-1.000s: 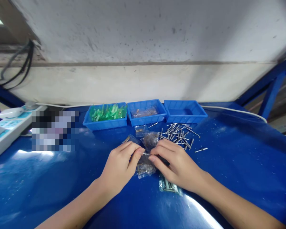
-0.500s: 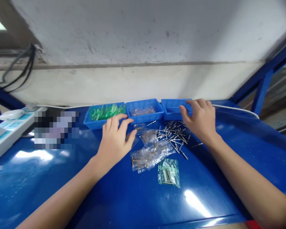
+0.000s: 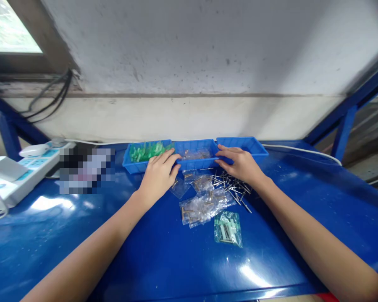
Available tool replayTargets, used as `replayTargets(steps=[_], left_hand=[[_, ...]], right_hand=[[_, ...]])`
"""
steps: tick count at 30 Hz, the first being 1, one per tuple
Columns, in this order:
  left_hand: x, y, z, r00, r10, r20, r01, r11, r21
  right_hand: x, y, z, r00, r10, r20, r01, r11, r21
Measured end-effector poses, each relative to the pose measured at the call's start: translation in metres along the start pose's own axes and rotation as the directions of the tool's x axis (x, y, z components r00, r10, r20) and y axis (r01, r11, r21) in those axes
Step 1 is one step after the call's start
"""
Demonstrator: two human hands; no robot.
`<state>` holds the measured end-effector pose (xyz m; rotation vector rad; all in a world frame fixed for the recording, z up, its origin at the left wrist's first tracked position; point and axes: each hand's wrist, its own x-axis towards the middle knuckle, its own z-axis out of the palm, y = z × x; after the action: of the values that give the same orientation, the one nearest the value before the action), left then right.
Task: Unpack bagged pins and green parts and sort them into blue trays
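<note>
Three blue plastic bins stand in a row against the wall. My left hand (image 3: 160, 175) grips the left end of the middle bin (image 3: 197, 162), fingertips at its rim and thumb by its front corner. At the other end of this bin, my right hand (image 3: 239, 163) has its fingers and thumb on the side wall, partly covering the right bin (image 3: 256, 147). Small clear bags with brass-coloured pins lie inside the middle bin. The left bin (image 3: 145, 167) is full of green bags. Below the hands are a pile of clear bags (image 3: 204, 206) and loose blind rivets (image 3: 237, 191).
A greenish bag of plugs and screws (image 3: 228, 230) lies nearer me on the blue table (image 3: 164, 260). To the left are a white power strip (image 3: 34, 172) with plugs and a blurred-out object (image 3: 86, 170). A white cable (image 3: 305, 147) runs along the wall.
Both hands were together over the bags with a rivet between the fingers. They parted, the rivet left them, and both came up to the middle bin's ends. The view has shifted slightly.
</note>
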<state>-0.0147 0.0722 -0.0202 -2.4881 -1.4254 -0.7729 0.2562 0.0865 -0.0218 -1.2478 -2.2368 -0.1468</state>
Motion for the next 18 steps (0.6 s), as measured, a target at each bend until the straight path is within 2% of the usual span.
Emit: replayTargets(steps=[5,9,18], left_hand=[[-0.013,0.007,-0.01,0.999,0.015,-0.03,-0.016,0.999,-0.041],[-0.018,0.009,-0.016,0.999,0.031,-0.012,-0.032,0.998,-0.061],[-0.015,0.003,-0.021,0.999,0.024,0.036,-0.021,0.997,-0.069]], right_hand=[[-0.014,-0.021,-0.008,0.998,0.049,-0.024,-0.049,0.999,-0.003],[-0.019,-0.033,-0.014,0.996,0.086,0.015,-0.085,0.996,-0.033],[-0.017,-0.038,-0.022,0.996,0.053,0.072,-0.052,0.999,-0.014]])
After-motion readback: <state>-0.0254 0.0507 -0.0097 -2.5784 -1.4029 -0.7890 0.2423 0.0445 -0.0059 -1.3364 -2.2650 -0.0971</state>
